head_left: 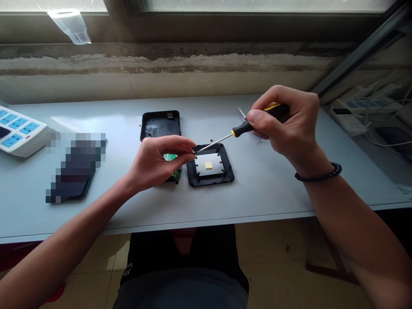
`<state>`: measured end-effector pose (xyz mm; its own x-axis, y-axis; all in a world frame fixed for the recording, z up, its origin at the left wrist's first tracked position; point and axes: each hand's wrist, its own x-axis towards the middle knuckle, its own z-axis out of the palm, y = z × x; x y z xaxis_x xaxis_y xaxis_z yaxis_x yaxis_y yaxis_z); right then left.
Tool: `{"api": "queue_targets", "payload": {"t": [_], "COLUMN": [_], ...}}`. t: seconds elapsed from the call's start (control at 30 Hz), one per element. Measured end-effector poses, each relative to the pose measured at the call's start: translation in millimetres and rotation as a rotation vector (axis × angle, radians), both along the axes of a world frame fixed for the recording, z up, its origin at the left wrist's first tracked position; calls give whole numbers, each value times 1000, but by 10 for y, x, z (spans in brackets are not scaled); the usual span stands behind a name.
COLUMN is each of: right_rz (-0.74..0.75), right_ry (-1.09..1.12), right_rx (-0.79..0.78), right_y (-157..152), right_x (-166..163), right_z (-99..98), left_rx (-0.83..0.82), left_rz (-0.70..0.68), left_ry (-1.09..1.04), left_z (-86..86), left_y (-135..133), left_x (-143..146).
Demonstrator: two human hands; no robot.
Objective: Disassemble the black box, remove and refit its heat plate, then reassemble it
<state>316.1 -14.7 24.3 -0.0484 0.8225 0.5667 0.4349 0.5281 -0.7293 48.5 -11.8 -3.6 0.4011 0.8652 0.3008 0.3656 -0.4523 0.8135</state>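
As right hand (286, 126) grips screwdriver (240, 128), shaft (214, 144) slants toward left fingers (180, 140).

- On your table (273, 189), the power strip (30, 143) sat leftmost
- Your circuit board (170, 157) lay before the casing (161, 125)
- Your cover (229, 167), bearing a pad (209, 165), lay right of the board

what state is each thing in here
Screwdriver, held aslant.
Left grip, pinched at the screwdriver's tip.
Right grip, closed around the handle.
Far black shell, hollow side up.
Near black shell, flat, metal plate up.
Circuit board, partly hidden by left grip.
Power strip, visible sockets unplugged.
Pixelated dark object, details hidden.
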Motion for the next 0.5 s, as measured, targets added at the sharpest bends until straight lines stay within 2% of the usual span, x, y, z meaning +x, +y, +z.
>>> {"api": "queue_targets", "payload": {"t": [0.13, 0.27, 0.5], "right_rz": [11, 83, 145], "right_ry": [-42, -81, -81], "right_rx": [56, 86, 59], "right_y": [-78, -127, -152], "right_x": [-5, 4, 28], "right_z": [40, 73, 90], "left_rx": [8, 82, 198], "left_rz": [-16, -36, -66], "left_ry": [-9, 54, 147], "left_z": [-1, -9, -34], "left_y": [-7, -15, -17], "left_x": [-2, -7, -18]}}
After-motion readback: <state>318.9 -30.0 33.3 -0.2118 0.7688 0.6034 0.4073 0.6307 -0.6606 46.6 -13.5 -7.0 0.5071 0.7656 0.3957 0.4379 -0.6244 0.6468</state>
